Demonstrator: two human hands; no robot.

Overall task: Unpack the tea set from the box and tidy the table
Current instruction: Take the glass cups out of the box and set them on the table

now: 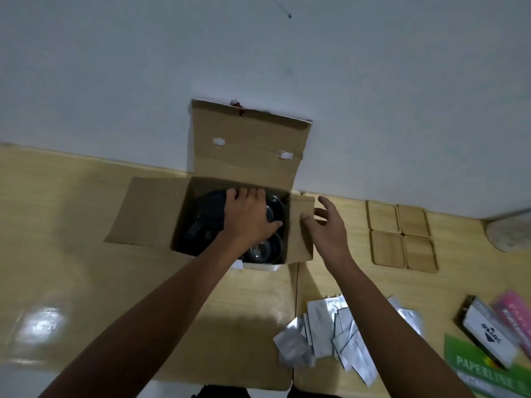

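An open cardboard box (149, 211) stands on the wooden table (71, 254) against the white wall, its lid flap up and side flaps spread. Inside lies a dark tea set: a teapot shape (207, 216) at the left and glass cups (263, 249) at the right. My left hand (250, 216) is down inside the box, fingers spread over the dark pieces; whether it grips one I cannot tell. My right hand (324, 225) hovers open just beside the box's right flap (300, 234), thumb near its edge.
Several wooden coasters (402, 237) lie in a square to the right of the box. Several silver sachets (330, 331) are scattered at the front right. Paper packs in green, white and pink (494, 346) sit at the right edge. A pale round object (511, 234) is far right.
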